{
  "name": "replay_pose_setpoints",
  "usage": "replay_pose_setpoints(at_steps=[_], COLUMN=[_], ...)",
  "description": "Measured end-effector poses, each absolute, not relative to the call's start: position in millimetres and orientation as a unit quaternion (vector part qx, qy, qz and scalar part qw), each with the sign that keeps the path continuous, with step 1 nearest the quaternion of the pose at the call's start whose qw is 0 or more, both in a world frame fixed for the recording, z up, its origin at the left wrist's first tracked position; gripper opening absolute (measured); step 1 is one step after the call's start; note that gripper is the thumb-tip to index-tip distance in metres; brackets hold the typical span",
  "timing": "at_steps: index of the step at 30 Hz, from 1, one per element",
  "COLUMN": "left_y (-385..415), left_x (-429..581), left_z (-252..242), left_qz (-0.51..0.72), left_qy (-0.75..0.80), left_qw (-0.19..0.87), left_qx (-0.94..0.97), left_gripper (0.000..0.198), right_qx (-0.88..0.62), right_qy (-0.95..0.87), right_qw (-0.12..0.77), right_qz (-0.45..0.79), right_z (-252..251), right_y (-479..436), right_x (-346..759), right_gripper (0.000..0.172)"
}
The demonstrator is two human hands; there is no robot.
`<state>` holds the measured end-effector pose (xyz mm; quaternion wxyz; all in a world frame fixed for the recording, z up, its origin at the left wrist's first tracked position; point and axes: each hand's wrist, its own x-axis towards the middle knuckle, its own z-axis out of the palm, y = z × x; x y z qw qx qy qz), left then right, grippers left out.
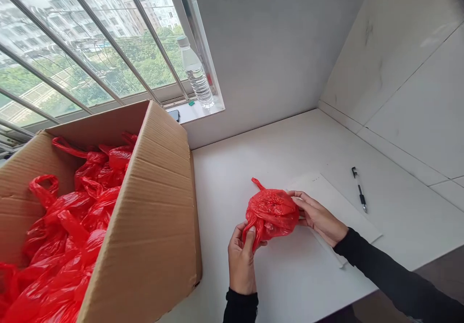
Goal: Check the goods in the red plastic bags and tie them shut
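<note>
A full red plastic bag (273, 209) is held between my two hands over the white table (224, 178). My left hand (243, 257) pinches the bag's twisted, gathered part at its near left side, thumb on top. On the bag's right side, my right hand (315, 214) rests with its fingers around the edge, partly hidden behind the plastic. One loose handle end sticks up at the far left of the bag. What is inside the bag cannot be made out.
A large cardboard box (159, 202) on the left contains several tied red plastic bags (68, 226). White paper sheets (344, 212) lie under and beyond my right hand, with a pen (359, 190) farther right. A water bottle (195, 74) stands on the windowsill near a phone (174, 115).
</note>
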<state>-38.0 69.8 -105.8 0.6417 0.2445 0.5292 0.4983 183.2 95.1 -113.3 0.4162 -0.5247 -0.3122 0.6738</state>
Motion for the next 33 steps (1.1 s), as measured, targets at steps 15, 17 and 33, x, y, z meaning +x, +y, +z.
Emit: replay_pose_setpoints(at_steps=[15, 17, 33], left_y=[51.9, 48.2, 38.5], left_x=[-35.9, -46.0, -54.9], left_z=[-59.8, -67.5, -82.1], left_qz=[0.444, 0.456, 0.368], left_qy=[0.512, 0.526, 0.629], left_qw=[0.618, 0.609, 0.465], left_qx=[0.399, 0.380, 0.502], left_gripper=[0.029, 0.029, 0.041], right_qx=[-0.564, -0.569, -0.583], right_qy=[-0.566, -0.549, -0.589], right_qw=[0.353, 0.362, 0.311], right_qz=[0.487, 0.494, 0.465], right_z=[-82.0, -83.6, -76.9], right_y=[75.7, 78.1, 70.1], right_x=[146.2, 151.2, 154.2], right_gripper=[0.022, 0.020, 0.027])
